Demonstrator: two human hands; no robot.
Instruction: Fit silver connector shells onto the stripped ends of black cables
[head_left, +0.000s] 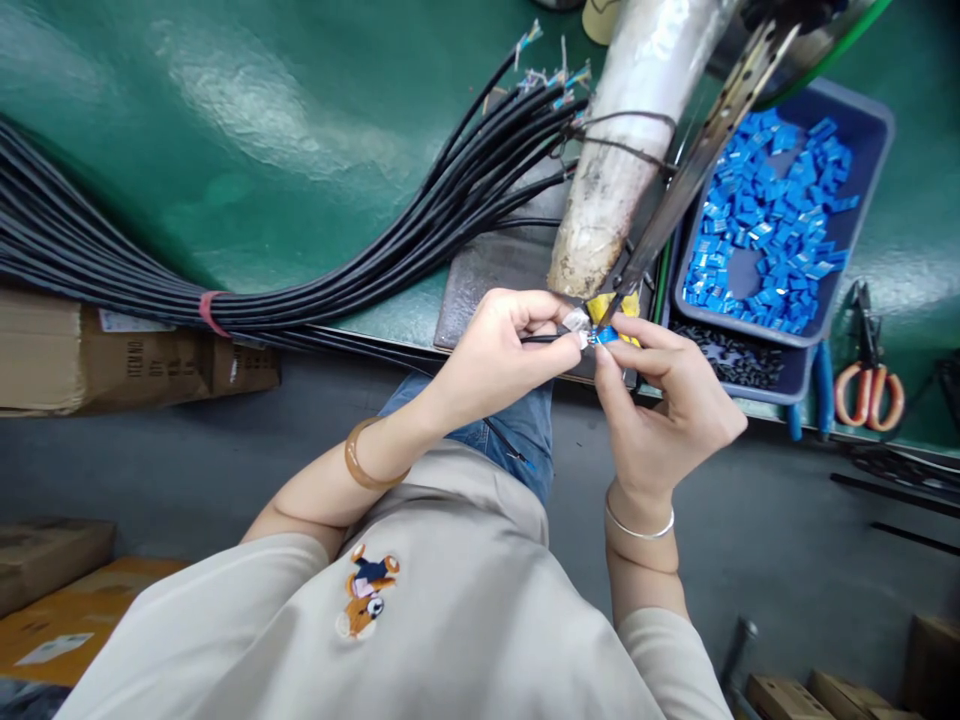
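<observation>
My left hand (499,350) pinches the end of a black cable (535,339), with its thin wires toward the right. Between the thumb and fingers of my right hand (667,400) is a small blue connector (606,335). The cable end and connector meet or nearly meet; my fingertips partly hide the contact. Directly above them comes down the dark tip of what looks like a fixed soldering iron (652,235), with a perforated metal shaft. Something yellow (626,305) lies behind my right fingertips.
A silver duct (622,170) slants down beside the iron. Black cables (360,280) with stripped ends lie across the green table (300,120). At right are a bin (874,150) of blue connectors, a bin of small black parts (735,360) and orange-handled pliers (870,395). Cardboard boxes (172,365) stand left.
</observation>
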